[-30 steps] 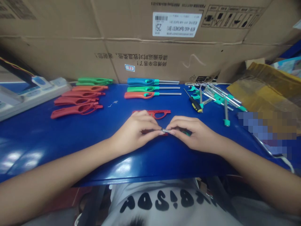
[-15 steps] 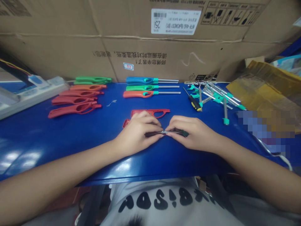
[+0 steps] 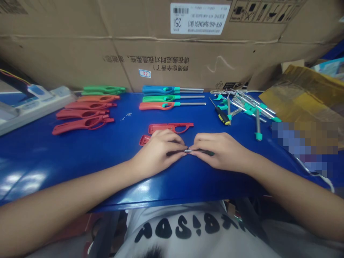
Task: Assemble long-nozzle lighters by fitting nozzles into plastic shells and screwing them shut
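My left hand (image 3: 162, 148) and my right hand (image 3: 219, 150) meet over the front middle of the table, their fingertips almost touching. Pinched between them is a slim dark-and-silver piece (image 3: 187, 151); most of it is hidden by fingers, so its kind cannot be made out. Just behind my left hand lies a red lighter shell half (image 3: 161, 128) with a trigger loop. A second red shell half (image 3: 144, 140) sticks out from under that hand, partly covered.
Several coloured lighter shells (image 3: 83, 124) lie at left beside a power strip (image 3: 57, 102). Three lighters with metal barrels (image 3: 158, 106) lie in the back middle. A screwdriver (image 3: 222, 116) and a heap of metal tubes (image 3: 249, 107) lie right. A cardboard box (image 3: 94, 61) stands behind.
The view has shifted slightly. Both hands keep nearly the same place and pinch, while the slim piece between them looks turned a little and shows less of its dark part.
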`<move>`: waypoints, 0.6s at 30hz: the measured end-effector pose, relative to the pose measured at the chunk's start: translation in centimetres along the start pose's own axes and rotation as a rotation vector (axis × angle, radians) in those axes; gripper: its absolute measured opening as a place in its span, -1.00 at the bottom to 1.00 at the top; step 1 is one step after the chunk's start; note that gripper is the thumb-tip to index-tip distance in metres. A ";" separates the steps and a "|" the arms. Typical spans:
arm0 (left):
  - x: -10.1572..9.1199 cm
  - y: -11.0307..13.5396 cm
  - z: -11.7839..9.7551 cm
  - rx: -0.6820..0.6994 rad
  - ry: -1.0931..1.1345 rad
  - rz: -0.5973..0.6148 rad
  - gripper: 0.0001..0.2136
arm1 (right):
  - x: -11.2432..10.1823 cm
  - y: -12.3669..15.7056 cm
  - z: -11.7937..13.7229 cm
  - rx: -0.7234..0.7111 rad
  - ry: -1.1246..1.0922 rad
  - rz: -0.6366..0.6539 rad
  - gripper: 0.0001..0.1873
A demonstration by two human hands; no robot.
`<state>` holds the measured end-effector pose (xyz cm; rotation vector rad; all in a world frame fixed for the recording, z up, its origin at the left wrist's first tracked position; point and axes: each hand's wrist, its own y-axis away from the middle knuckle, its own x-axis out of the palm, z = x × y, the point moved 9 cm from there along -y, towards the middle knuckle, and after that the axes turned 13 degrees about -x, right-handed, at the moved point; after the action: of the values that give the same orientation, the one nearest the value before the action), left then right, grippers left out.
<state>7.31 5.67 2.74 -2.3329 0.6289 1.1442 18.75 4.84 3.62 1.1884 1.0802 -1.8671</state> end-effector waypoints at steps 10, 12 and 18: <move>0.0 0.1 0.0 -0.016 0.019 -0.075 -0.88 | -0.2 -0.6 2.6 -0.171 0.410 0.089 -0.68; 0.0 0.1 -0.1 -0.022 0.012 -0.077 -0.89 | 0.2 -0.7 3.0 -0.208 0.428 0.119 -0.70; 0.1 0.3 0.0 -0.034 0.013 -0.074 -0.88 | 0.6 -0.8 3.5 -0.258 0.478 0.150 -0.70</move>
<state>7.20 5.47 2.59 -2.3737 0.5266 1.1150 16.51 1.97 4.14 1.5506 1.3924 -1.3109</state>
